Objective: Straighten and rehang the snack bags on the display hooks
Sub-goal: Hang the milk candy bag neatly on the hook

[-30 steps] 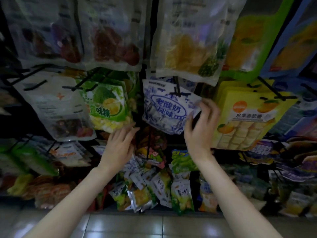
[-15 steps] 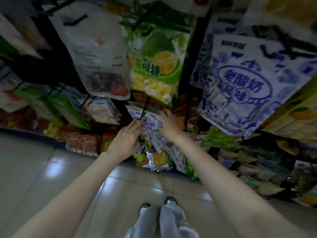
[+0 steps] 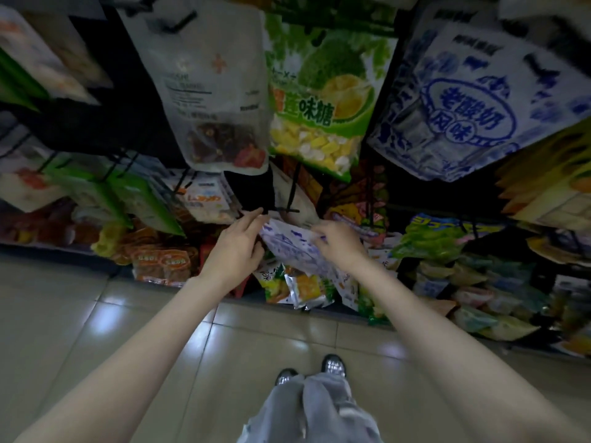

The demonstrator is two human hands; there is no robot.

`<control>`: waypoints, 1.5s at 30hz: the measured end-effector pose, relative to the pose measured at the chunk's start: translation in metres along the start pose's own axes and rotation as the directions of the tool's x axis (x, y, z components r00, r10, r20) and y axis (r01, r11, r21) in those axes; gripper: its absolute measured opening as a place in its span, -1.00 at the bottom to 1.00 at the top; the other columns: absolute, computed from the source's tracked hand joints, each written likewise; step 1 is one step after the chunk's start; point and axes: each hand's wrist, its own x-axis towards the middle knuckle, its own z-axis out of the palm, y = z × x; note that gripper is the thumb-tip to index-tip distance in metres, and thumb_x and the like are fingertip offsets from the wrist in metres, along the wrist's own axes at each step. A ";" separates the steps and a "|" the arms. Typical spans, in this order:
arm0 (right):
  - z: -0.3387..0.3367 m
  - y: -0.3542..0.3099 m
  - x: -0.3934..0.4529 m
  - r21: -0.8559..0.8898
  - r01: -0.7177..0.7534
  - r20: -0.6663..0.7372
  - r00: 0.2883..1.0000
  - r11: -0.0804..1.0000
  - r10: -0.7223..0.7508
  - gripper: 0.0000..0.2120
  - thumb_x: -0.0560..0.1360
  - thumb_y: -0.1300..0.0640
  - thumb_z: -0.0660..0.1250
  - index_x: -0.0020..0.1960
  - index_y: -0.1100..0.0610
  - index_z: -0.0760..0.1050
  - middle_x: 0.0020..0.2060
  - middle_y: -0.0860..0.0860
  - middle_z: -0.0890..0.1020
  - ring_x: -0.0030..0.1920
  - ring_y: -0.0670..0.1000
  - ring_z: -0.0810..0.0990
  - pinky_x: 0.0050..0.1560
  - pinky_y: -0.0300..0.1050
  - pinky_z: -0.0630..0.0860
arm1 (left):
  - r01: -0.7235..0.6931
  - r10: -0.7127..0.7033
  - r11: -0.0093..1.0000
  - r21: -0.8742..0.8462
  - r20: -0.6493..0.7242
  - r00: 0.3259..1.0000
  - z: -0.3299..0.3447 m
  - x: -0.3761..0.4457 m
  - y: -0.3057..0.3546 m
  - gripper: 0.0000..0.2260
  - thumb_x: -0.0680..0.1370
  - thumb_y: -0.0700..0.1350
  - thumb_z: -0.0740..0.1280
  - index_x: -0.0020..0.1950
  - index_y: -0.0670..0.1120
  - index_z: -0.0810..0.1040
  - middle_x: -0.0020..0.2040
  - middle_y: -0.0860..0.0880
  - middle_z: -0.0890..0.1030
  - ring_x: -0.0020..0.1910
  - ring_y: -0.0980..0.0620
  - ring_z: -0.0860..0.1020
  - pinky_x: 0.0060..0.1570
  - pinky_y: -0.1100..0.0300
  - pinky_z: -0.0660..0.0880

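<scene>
One head-worn view: we look steeply down and forward, close over both hands (image 3: 235, 247), the display rack (image 3: 297, 187) just beyond them, floor tiles (image 3: 80, 330) and shoes (image 3: 334, 366) below them.

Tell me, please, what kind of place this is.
Most likely a small shop's snack aisle: packaged snack bags such as the green durian candy bag hang on black display hooks, above a tiled floor.
</scene>
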 end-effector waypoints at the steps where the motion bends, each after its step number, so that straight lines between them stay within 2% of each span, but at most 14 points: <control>1: -0.013 0.003 -0.009 0.010 0.003 -0.023 1.000 1.000 -0.002 -0.84 0.56 0.21 0.23 -0.04 0.23 0.59 -0.17 0.08 0.57 -0.08 0.12 0.55 -0.11 -0.03 0.47 | -0.009 0.008 1.000 -0.016 -0.014 1.000 -0.003 0.002 0.005 -0.56 0.51 -0.18 0.22 0.38 -0.22 0.36 0.38 -0.21 0.37 0.32 -0.22 0.39 0.25 -0.16 0.38; 5: -0.075 0.008 -0.050 0.039 0.128 -0.144 0.982 0.991 -0.121 -0.86 0.52 0.23 0.30 -0.01 0.24 0.61 -0.20 -0.04 0.55 -0.14 -0.06 0.50 -0.19 -0.15 0.34 | -0.147 0.146 0.984 -0.101 -0.021 0.989 -0.011 0.025 0.045 -0.66 0.57 -0.10 0.20 0.33 -0.16 0.43 0.26 -0.13 0.49 0.28 -0.12 0.43 0.27 -0.05 0.32; 9: -0.124 0.017 -0.097 -0.021 0.080 -0.367 0.927 0.997 -0.082 -0.83 0.53 0.19 0.30 0.07 0.16 0.62 -0.10 0.00 0.69 -0.09 -0.04 0.61 -0.13 -0.07 0.47 | -0.211 0.198 0.966 -0.147 -0.096 0.976 -0.023 0.055 0.105 -0.86 0.60 -0.04 0.21 -0.03 -0.02 0.54 -0.13 0.06 0.58 -0.01 0.02 0.51 0.04 0.12 0.17; 11: -0.145 0.022 -0.115 -0.044 0.023 -0.535 0.844 0.999 -0.043 -0.80 0.54 0.15 0.29 0.10 0.17 0.59 -0.27 -0.01 0.64 -0.22 0.03 0.61 -0.27 -0.07 0.43 | -0.297 0.275 0.942 -0.157 -0.148 0.950 -0.032 0.070 0.135 -0.84 0.59 -0.03 0.22 -0.10 -0.04 0.53 -0.19 0.08 0.56 -0.09 0.05 0.50 0.00 0.13 0.18; 14: -0.170 0.024 -0.132 -0.098 -0.031 -0.728 0.683 0.995 -0.051 -0.73 0.56 0.12 0.27 0.23 0.17 0.50 -0.45 -0.18 0.40 -0.47 -0.16 0.38 -0.46 -0.21 0.26 | -0.438 0.394 0.879 -0.186 -0.233 0.889 -0.047 0.094 0.175 -0.83 0.57 -0.06 0.26 -0.12 -0.11 0.56 -0.23 0.07 0.53 -0.16 -0.03 0.53 -0.10 0.08 0.32; 16: -0.182 0.023 -0.139 -0.166 -0.023 -0.810 0.573 0.986 -0.123 -0.68 0.57 0.17 0.26 0.31 0.17 0.42 -0.33 -0.10 0.52 -0.47 -0.18 0.35 -0.49 -0.22 0.26 | -0.477 0.418 0.865 -0.157 -0.301 0.857 -0.059 0.112 0.196 -0.83 0.54 -0.07 0.26 -0.12 -0.12 0.59 -0.23 0.02 0.58 -0.18 -0.08 0.55 -0.09 0.02 0.40; 17: -0.187 0.024 -0.141 -0.195 -0.031 -0.837 0.527 0.980 -0.150 -0.67 0.57 0.20 0.24 0.33 0.17 0.40 -0.14 0.01 0.59 -0.43 -0.11 0.42 -0.47 -0.17 0.32 | -0.486 0.424 0.863 -0.140 -0.325 0.845 -0.064 0.120 0.204 -0.83 0.54 -0.07 0.26 -0.11 -0.11 0.60 -0.21 0.00 0.61 -0.18 -0.08 0.56 -0.06 0.00 0.42; 20: -0.196 0.028 -0.140 -0.248 -0.087 -0.871 0.457 0.965 -0.182 -0.65 0.55 0.25 0.22 0.33 0.14 0.38 0.21 0.17 0.45 -0.26 0.10 0.54 -0.47 -0.10 0.44 | -0.495 0.426 0.859 -0.129 -0.357 0.832 -0.071 0.139 0.228 -0.85 0.56 -0.09 0.27 -0.07 -0.10 0.62 -0.15 -0.04 0.65 -0.14 -0.10 0.58 0.05 0.02 0.42; 23: -0.196 0.033 -0.136 -0.304 -0.110 -0.863 0.452 0.946 -0.225 -0.64 0.50 0.31 0.28 0.27 0.12 0.46 0.26 0.22 0.37 0.06 0.14 0.49 -0.26 -0.22 0.45 | -0.465 0.402 0.883 -0.063 -0.409 0.820 -0.075 0.150 0.251 -0.83 0.58 -0.04 0.25 -0.03 -0.05 0.62 -0.09 -0.01 0.66 -0.03 -0.05 0.56 0.03 0.20 0.14; 26: -0.200 0.042 -0.131 -0.290 -0.137 -0.856 0.480 0.947 -0.192 -0.61 0.46 0.37 0.30 0.25 0.13 0.48 0.33 0.24 0.32 0.27 0.18 0.34 -0.07 -0.19 0.40 | -0.423 0.370 0.905 -0.042 -0.412 0.833 -0.081 0.162 0.265 -0.81 0.59 -0.01 0.22 0.03 0.00 0.61 -0.06 0.01 0.65 0.04 -0.02 0.51 0.08 0.18 0.09; 31: -0.214 0.054 -0.121 -0.238 -0.157 -0.838 0.532 0.958 -0.121 -0.57 0.47 0.38 0.26 0.30 0.12 0.43 0.39 0.21 0.26 0.22 0.09 0.26 -0.20 -0.18 0.38 | -0.371 0.334 0.928 -0.036 -0.361 0.871 -0.077 0.178 0.274 -0.81 0.58 -0.03 0.24 0.07 -0.02 0.61 -0.04 0.00 0.65 0.07 -0.02 0.52 0.21 0.14 0.13; 36: -0.219 0.061 -0.111 -0.238 -0.153 -0.810 0.577 0.959 -0.109 -0.55 0.49 0.36 0.23 0.35 0.10 0.38 0.42 0.16 0.19 0.27 0.20 0.32 -0.10 -0.10 0.48 | -0.438 0.369 0.892 -0.116 -0.376 0.850 -0.081 0.179 0.274 -0.85 0.52 -0.12 0.34 0.02 -0.12 0.66 -0.06 -0.06 0.68 -0.06 -0.02 0.61 0.11 0.10 0.48; 41: -0.225 0.061 -0.108 -0.197 -0.181 -0.787 0.616 0.964 -0.045 -0.55 0.52 0.33 0.21 0.39 0.12 0.35 0.47 0.10 0.09 0.37 0.12 0.25 0.08 -0.06 0.48 | -0.399 0.354 0.916 -0.041 -0.385 0.852 -0.078 0.185 0.276 -0.84 0.54 -0.11 0.30 0.00 -0.06 0.66 -0.08 -0.04 0.68 -0.07 -0.06 0.60 0.20 0.01 0.39; 45: -0.222 0.059 -0.108 -0.206 -0.238 -0.748 0.663 0.949 0.005 -0.51 0.55 0.26 0.18 0.46 0.05 0.24 0.50 0.04 -0.05 0.46 0.14 0.07 0.02 -0.08 0.52 | -0.364 0.409 0.912 0.187 -0.427 0.807 -0.069 0.186 0.268 -0.82 0.56 -0.14 0.25 0.12 -0.06 0.56 0.03 -0.04 0.63 0.02 -0.08 0.54 0.20 0.11 0.13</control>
